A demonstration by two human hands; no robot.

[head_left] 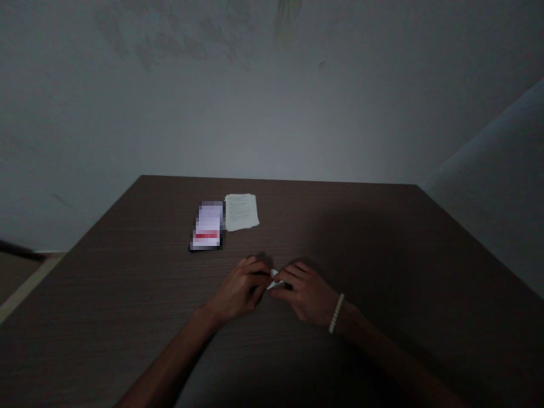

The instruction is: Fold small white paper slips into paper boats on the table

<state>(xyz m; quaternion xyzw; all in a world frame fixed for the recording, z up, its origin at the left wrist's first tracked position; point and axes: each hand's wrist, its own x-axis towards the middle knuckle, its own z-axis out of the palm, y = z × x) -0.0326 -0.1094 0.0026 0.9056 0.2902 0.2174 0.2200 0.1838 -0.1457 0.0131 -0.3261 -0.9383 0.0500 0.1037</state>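
Between my two hands, low in the middle of the head view, is a small piece of white paper (274, 280), mostly covered by fingers. My right hand (306, 292), with a pale beaded bracelet (336, 313) at its wrist, pinches the paper between thumb and fingers. On the paper's left side, my left hand (240, 288) has its thumb and fingertips closed at the paper's edge. Both hands are low over the dark brown table (361, 226). Beyond my left hand lies a small stack of printed white sheets (241, 212).
A phone (207, 225) with a lit, blurred screen lies just left of the stack of sheets. Behind the table's far edge stands a pale, stained wall (272, 113). Part of the floor (17, 277) shows at the far left.
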